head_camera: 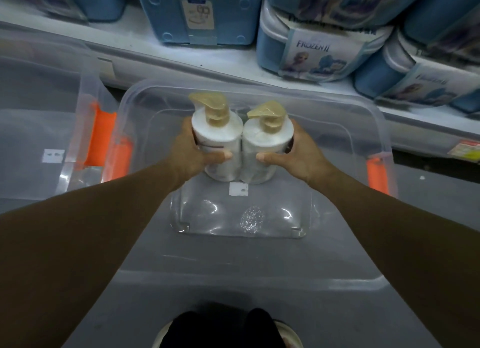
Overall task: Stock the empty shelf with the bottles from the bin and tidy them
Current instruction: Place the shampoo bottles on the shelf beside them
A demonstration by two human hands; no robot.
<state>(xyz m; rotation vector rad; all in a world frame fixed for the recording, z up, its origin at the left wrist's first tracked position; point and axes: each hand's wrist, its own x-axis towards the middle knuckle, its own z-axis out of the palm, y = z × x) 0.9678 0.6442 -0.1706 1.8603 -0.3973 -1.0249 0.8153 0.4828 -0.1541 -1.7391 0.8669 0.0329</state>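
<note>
Bottles, two white ones with gold pumps, touch side by side above the clear bin's (374, 129) far half: left bottle (220, 142) gripped by the left hand (192, 153), right bottle (262, 150) by the right hand (298, 155). Blue boxes (306, 51) fill the shelf (233, 67) beyond.

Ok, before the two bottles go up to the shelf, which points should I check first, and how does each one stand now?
1. Left hand grips the left bottle, thumb in front: ok.
2. Right hand grips the right bottle, thumb in front: ok.
3. Both bottles upright, gold pump heads on top: ok.
4. Bottles side by side, pressed close together: ok.
5. More bottles left in the clear bin: none visible, but behind the held pair cannot tell.
6. Free place on the shelf: cannot tell; the visible part carries blue boxes, the empty shelf is out of view.
</note>
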